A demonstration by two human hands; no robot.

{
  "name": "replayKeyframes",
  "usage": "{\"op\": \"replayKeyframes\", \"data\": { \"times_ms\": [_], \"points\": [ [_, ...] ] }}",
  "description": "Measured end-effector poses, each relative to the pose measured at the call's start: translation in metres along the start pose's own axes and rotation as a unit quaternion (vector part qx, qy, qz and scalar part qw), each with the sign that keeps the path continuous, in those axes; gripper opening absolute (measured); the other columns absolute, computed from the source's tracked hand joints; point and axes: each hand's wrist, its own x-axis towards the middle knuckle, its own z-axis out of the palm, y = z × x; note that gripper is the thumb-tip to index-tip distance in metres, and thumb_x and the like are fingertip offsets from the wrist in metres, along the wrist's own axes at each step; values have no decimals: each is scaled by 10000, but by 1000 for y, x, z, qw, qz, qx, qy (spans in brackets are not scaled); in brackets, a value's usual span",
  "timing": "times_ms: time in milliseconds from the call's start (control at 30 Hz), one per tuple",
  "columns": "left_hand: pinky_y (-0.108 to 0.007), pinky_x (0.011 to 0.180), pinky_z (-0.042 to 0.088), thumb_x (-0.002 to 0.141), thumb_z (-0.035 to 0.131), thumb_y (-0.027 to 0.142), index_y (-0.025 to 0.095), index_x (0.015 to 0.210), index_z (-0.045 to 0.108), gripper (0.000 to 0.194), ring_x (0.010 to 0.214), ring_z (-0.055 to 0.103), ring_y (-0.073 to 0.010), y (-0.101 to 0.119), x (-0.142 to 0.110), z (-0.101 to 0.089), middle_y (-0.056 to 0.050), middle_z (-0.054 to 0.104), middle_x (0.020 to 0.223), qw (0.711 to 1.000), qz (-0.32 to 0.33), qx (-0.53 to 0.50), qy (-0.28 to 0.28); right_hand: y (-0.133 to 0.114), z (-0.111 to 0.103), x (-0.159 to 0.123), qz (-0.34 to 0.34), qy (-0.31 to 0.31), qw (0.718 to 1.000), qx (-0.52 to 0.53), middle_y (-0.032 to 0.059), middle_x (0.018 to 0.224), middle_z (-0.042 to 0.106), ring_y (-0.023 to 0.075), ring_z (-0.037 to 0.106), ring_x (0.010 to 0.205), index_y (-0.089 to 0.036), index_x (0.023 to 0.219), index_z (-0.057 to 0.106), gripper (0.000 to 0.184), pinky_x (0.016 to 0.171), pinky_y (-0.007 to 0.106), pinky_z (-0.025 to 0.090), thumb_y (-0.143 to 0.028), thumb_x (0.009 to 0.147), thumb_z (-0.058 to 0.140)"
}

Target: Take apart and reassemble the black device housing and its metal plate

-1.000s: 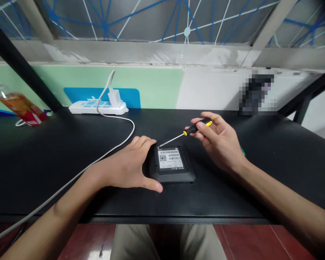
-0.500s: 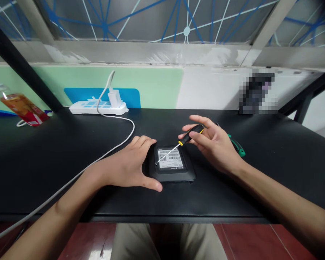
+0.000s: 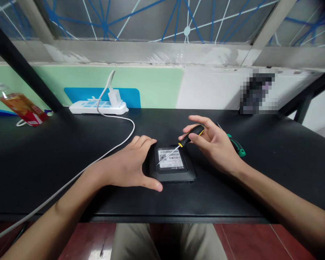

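A flat black electronic device point(image 3: 191, 173) lies on the table before me, its white label with a QR code and barcodes facing up. My left hand point(image 3: 132, 162) grips its left side, the thumb along the near edge and the fingertips at the far left corner. In my right hand point(image 3: 209, 144) is a screwdriver point(image 3: 196, 130) with a black and yellow handle, held between thumb and fingers. Its shaft slants down to the left over the label, and the tip meets or hovers over the label's near left corner; I cannot tell which.
Behind my right hand lies a green-handled tool point(image 3: 237, 146), partly hidden. A white power strip point(image 3: 89, 107) with a plugged-in charger point(image 3: 115, 98) sits at the back; its white cable point(image 3: 116, 144) runs past my left forearm. A drink bottle point(image 3: 23, 108) stands far left.
The screwdriver's tip has shifted slightly to the right, and its handle has turned a little in my right fingers. My left hand and the device look the same.
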Motion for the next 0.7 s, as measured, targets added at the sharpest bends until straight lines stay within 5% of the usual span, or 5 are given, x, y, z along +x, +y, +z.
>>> {"op": "replayKeyframes", "data": {
  "times_ms": [300,700],
  "points": [
    [-507,1155,393,664,756,782,72,1489,362,1157,1367,410,-384,2,0,-1,-205,443,1450,1000,-8,6,-7,-12,4,-8,-105,9,992,-75,-3,1022,619,143,716,863,-331,1263,546,407,807,321,614,-254,896,703],
    [-543,1125,406,666,770,747,156,1490,365,1092,1361,425,-404,1,0,-1,-183,463,1446,1000,3,-14,2,-17,-14,4,-185,214,949,-138,51,958,699,224,691,929,-310,1150,561,352,660,380,595,-324,853,750]
  ]
}}
